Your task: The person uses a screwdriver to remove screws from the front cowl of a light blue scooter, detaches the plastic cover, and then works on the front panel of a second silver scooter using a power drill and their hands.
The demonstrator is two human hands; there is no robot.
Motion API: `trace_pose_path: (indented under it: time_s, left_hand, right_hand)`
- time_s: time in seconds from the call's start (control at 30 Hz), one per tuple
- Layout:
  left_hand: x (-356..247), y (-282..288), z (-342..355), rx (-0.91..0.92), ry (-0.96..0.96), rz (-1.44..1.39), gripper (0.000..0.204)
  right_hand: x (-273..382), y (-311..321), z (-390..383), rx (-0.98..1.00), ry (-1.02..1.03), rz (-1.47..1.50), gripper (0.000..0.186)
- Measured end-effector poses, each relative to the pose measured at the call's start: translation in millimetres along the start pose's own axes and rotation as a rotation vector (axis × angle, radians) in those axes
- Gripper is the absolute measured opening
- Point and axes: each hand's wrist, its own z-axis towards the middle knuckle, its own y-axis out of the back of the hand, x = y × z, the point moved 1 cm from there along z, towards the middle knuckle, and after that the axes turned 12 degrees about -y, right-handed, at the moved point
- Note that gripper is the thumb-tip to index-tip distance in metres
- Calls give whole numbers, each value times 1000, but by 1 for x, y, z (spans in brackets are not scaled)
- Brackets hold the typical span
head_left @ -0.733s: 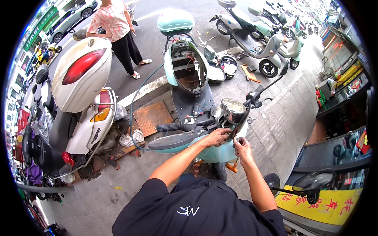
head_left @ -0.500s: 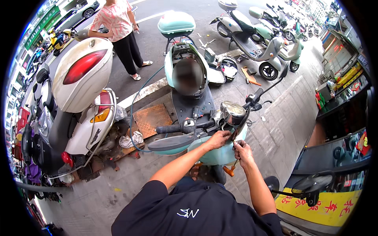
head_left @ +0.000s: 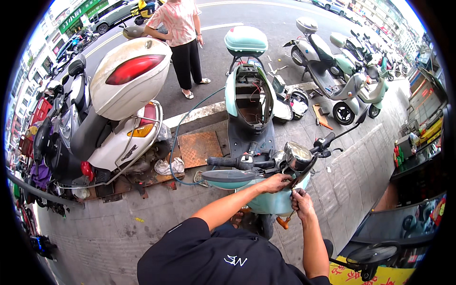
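apparent step: fine two-handed work near the headlight. left hand and right hand: both curled, grip state indeterminable. next move likely requires steady control.

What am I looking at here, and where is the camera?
There is no robot: these are a person's bare hands, filmed by a wide fisheye camera on their head, so straight edges curve. The left hand and right hand are close together at the front of a teal scooter, fingers bent; anything between the fingertips is too small to make out. On the ground, left of the scooter, lie a rusty plate and a crumpled white rag.
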Motion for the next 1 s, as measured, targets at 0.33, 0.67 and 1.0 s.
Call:
trace_pose_path:
  time_s: [0.33, 0.67, 1.0]
  left_hand:
    - [23, 0, -5, -33, -77, 60, 28]
    - [-28, 4, -6, 36, 213, -216, 26]
    - [-13, 4, -6, 5, 127, -1, 21]
  right_hand:
    - [-9, -5, 8, 3, 118, -86, 15]
    - [-15, 3, 8, -58, 147, -40, 19]
    - [-15, -6, 2, -63, 143, -28, 16]
